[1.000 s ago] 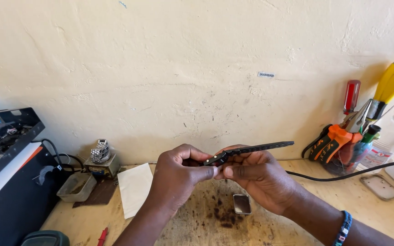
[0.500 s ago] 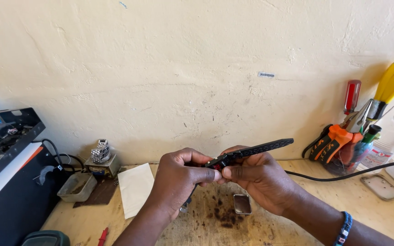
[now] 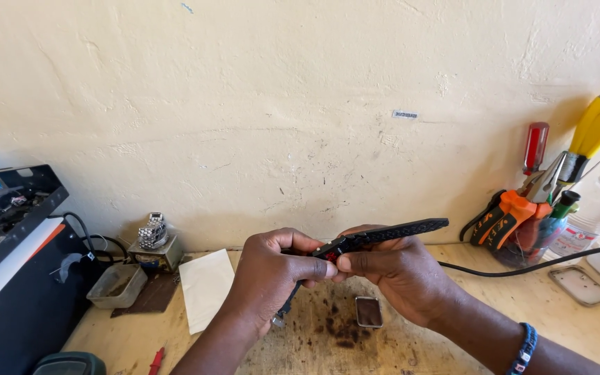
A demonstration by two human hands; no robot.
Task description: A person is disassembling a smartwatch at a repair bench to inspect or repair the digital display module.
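Both my hands meet over the wooden bench (image 3: 453,333), holding a black watch with a perforated strap (image 3: 390,232). My right hand (image 3: 397,274) pinches the strap near its inner end, and the strap's free end sticks out to the right, slightly raised. My left hand (image 3: 272,271) grips the other part of the watch, whose lower strap hangs down below the fingers. A small red detail shows between my thumbs. Below my hands a small rectangular metal piece (image 3: 368,311) lies on the stained wood.
A clear cup (image 3: 522,239) at the right holds orange-handled pliers, red and yellow screwdrivers. A black cable (image 3: 522,266) runs across the bench. A white paper (image 3: 205,286), a small tray (image 3: 116,285), a metal watch on a block (image 3: 153,232) and a black machine (image 3: 15,264) sit left.
The hands and watch stay nearly in place; the strap's free end has tilted slightly and my fingers have shifted a little at the watch body.
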